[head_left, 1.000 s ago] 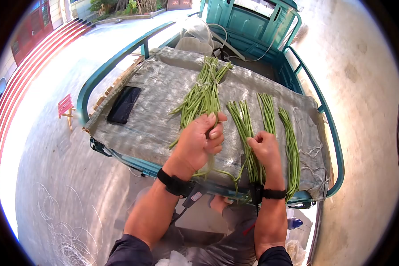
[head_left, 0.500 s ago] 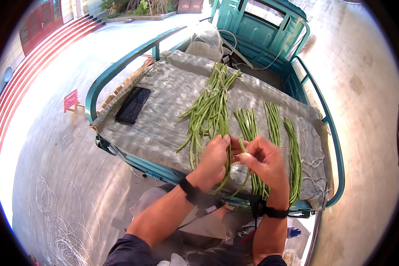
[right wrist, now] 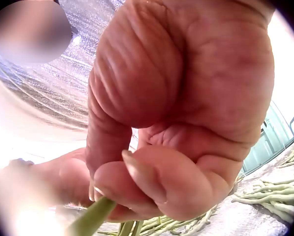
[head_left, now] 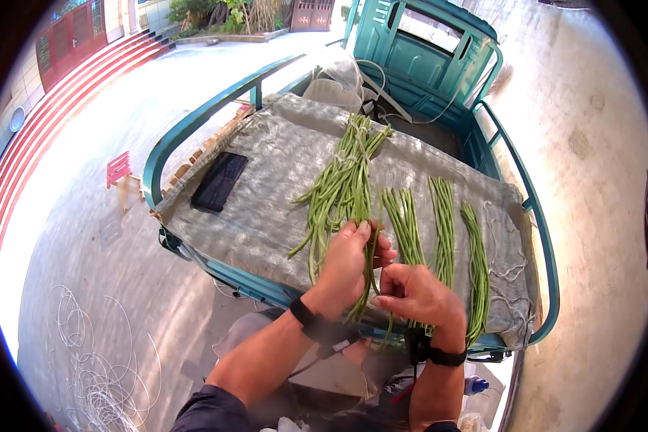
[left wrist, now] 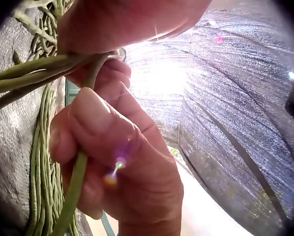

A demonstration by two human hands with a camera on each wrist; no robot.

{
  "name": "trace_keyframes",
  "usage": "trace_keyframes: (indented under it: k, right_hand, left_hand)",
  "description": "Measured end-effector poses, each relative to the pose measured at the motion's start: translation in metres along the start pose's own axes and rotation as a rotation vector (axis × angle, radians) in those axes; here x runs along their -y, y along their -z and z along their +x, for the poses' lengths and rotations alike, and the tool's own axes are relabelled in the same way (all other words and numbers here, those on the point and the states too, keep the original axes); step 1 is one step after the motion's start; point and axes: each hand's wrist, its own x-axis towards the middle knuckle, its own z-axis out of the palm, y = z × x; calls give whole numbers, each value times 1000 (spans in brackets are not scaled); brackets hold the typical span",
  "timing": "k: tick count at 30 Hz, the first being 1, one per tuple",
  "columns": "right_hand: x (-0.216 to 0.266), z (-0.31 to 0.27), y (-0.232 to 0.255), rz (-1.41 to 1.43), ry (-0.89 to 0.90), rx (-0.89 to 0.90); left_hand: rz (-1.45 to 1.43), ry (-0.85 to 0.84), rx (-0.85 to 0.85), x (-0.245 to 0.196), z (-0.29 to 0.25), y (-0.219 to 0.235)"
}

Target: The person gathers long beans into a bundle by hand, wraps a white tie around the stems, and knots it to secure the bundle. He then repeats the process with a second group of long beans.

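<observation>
You have a single long bean [head_left: 371, 266] caught between both hands, at the near edge of the cloth-covered cart bed. It is a slim, smooth, pale green pod, limp enough to bend where you hold it. Your left hand [head_left: 349, 263] curls its fingers round the bean and the loose ends of the big bundle [head_left: 342, 183], a thick sheaf of the same thin pods tied near its far end with pale string. Your right hand [head_left: 417, 295] is clenched on the bean too; the right wrist view shows thumb and forefinger [right wrist: 147, 184] pinching the pod [right wrist: 95, 216], with only a short stub of it showing below the nail.

To the right lie three narrow rows of beans [head_left: 443, 216], laid straight and side by side. All rest on the sacking [head_left: 266, 194], a coarse grey woven cloth, creased and frayed at the right edge. A flat black rectangular slab [head_left: 219, 180] lies on its left part; what it is cannot be told. The teal metal rail [head_left: 194, 119], round and curved, rims the cart.

In the left wrist view glare washes out the middle, and the bean's lower end runs out of frame.
</observation>
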Motion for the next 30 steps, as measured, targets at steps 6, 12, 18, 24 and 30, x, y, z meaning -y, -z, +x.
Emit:
trace_keyframes:
  k: [6,12,18,24,30]
  right_hand:
    - [-3,-2,6,-17,34,13]
    - [-16,-5,12,4,56,18]
    - [-23,-6,12,31,52,35]
    - [-26,-6,12,35,46,43]
    - [-26,-5,10,33,66,62]
  left_hand:
    - [10,-18,69,-6,-5,-4]
    - [-67,-56,165,-6,-6,-7]
    - [-139,-22,238,-6,-9,-4]
    - [-162,-46,229,-8,-11,-10]
    - [-238,-27,218,-9,-13,-8]
